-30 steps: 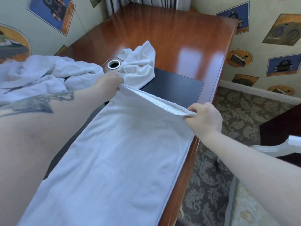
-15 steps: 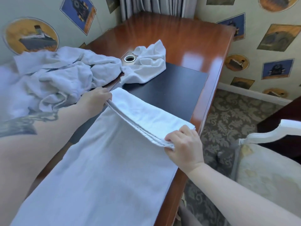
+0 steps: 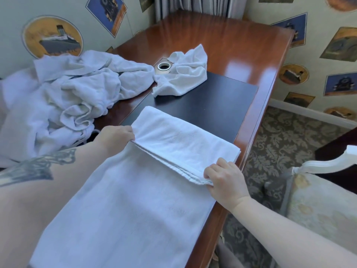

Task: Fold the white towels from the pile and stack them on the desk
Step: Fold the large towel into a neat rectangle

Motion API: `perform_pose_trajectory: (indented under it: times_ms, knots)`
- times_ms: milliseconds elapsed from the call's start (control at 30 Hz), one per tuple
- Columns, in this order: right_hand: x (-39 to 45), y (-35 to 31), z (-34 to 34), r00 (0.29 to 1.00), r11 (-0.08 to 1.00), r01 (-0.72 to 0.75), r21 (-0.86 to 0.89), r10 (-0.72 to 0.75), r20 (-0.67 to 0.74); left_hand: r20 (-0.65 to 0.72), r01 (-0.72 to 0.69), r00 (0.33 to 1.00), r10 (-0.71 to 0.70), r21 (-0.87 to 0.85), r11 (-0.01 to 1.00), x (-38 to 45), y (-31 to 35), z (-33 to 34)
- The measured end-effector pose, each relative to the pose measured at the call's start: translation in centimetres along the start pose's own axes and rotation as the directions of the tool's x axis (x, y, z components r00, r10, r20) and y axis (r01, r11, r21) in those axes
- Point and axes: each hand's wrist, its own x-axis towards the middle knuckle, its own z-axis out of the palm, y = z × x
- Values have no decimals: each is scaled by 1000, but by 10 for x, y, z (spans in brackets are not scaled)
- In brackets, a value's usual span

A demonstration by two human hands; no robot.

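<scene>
The big brown desk is in front of me, and it has a dark mat in the middle, so there is a flat place to fold on. On my left sits the pile of white towels, all crumpled, waiting for their turn. The towel I am folding lies long and flat down the desk toward me, partly on the mat, with its right side close to the desk edge. Its far end is turned back over itself, so there is a thick folded part on top. I hold that folded edge at both corners so it stays straight and the sides line up. My left hand pinches the left corner, with my fingers curled around the cloth. My right hand grips the right corner the same way, fingers tucked over the edge. I think I am in the middle of folding this one, and no neat stack shows on the desk yet. A smaller crumpled towel lies farther back, just beside a little round metal hole in the desk. A pale chair stands to my right.
</scene>
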Motion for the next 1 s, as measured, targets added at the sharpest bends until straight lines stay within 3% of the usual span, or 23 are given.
perform_pose_trajectory:
  times_ms: [233,533,600,700,767,833,900,1000]
  knots:
    - [0,1,3,999,999,27,-29,-28,-20,-163,-133,978,128,-19,991,0,-4,3]
    - [-1,-9,8,992,994,104,16,-103,-80,-203,-230,952,229,15,973,-8,-6,-4]
    - [-3,-18,14,996,996,86,34,-87,37,-111,-153,982,154,14,988,-13,0,8]
    - [-5,-20,18,988,994,23,110,-39,146,84,137,988,-132,-55,989,-15,10,14]
    - [-2,-15,14,974,989,-6,146,-28,225,168,372,922,-348,-137,918,-3,11,3]
    - [3,-12,9,943,981,-107,161,49,329,243,568,821,-516,-269,778,10,8,-10]
    - [7,-18,4,943,935,-271,227,211,259,274,608,791,-546,-258,751,17,9,-20]
    - [23,-19,0,885,836,-402,374,460,-77,121,489,871,-475,-132,862,30,26,-23]
